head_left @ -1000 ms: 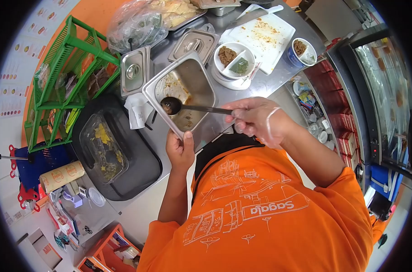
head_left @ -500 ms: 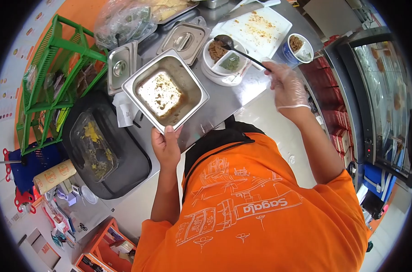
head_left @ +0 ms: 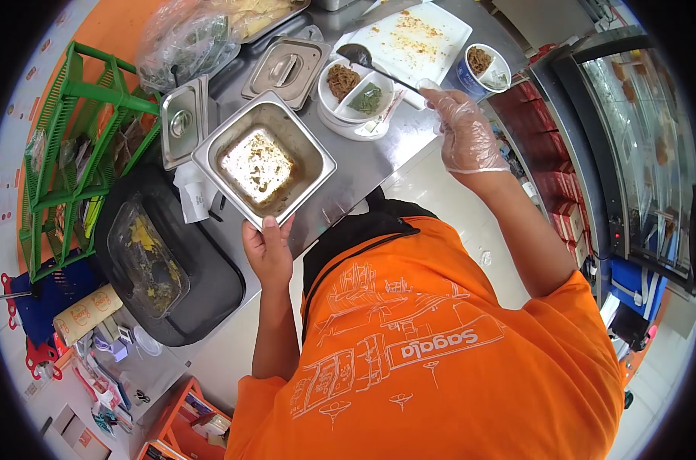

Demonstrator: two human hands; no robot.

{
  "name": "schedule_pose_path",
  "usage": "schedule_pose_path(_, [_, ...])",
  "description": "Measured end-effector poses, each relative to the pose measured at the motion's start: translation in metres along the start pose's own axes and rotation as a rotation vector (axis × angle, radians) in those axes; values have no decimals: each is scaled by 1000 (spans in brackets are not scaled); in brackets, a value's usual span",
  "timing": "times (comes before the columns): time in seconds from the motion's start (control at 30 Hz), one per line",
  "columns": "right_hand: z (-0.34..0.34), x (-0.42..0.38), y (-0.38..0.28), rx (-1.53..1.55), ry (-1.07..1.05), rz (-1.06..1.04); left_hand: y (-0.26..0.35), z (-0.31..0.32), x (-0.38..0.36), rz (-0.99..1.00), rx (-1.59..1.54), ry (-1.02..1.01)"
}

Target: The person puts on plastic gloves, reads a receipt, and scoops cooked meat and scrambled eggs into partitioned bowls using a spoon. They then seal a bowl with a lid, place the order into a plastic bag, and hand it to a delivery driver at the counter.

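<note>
Scooping the last of the food from a steel pan into a divided bowl

On the steel table [head_left: 363, 165], the left hand [head_left: 267, 249] grips the near rim of the square steel pan [head_left: 264, 161], thumb over the edge, tipping it up; only smears and scraps cling to the pan's bottom. The gloved right hand [head_left: 463, 130] is closed on the handle of a ladle [head_left: 359, 55], whose cup hangs at the far rim of the white divided bowl [head_left: 357, 96], which holds brown food in one half and greens in the other. I judge the step to be delivering a scoop; the next move calls for turning the cup over the brown side without spilling onto the cutting board [head_left: 413, 34] beyond.
</note>
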State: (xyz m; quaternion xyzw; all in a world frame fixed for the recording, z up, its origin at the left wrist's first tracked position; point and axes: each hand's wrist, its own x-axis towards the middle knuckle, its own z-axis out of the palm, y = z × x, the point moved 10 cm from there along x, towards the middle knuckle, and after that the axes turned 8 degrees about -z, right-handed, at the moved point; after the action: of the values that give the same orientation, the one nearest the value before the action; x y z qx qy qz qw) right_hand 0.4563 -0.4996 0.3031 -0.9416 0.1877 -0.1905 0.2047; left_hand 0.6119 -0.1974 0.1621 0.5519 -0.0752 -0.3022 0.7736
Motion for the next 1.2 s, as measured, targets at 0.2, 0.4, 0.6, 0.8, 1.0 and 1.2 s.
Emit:
schedule_pose_path(0.2, [26, -26, 42, 1044, 202, 734, -3, -1, -1, -46, -87, 4])
schedule_pose_path(0.4, [67, -53, -3, 1817, 125, 817, -18, -2, 0, -137, -178, -33])
schedule_pose_path(0.6, [86, -91, -42, 2040, 27, 931, -48, -12, 0, -177, -218, -38])
schedule_pose_path(0.8, [-23, -87, 63, 1698, 307, 715, -55, -12, -4, -140, -178, 91])
schedule_pose_path(1.0, [-138, -63, 234, 829, 330, 742, -82, 4, -53, -319, -79, 441])
schedule_pose_path(1.2, [-165, -36, 291, 248, 76, 567, -99, 160, -34, -427, 385, 147])
